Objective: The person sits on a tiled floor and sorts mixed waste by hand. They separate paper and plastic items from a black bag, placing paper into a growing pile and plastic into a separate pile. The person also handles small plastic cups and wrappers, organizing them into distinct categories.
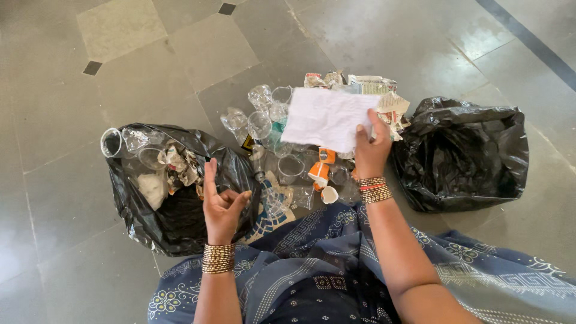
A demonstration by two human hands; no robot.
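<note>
The right hand [371,150] pinches a crumpled white sheet of paper [327,118] by its lower right corner, thumb on top, holding it up over the litter pile [288,162] of clear plastic cups, torn wrappers and orange-and-white paper cup scraps on the tiled floor [72,180]. The left hand [221,204] holds nothing: its fingers are half curled, palm turned up, hovering at the near edge of the open black bag [174,192], which already holds clear cups and crumpled paper. A second black bag [462,153], its top folded mostly shut, sits just to the outside of the right hand.

By the look of it, this is the sorting step, with one piece lifted and not yet placed. The next move calls for carrying the sheet clear of the pile and letting go only once it is over a bag's mouth.
</note>
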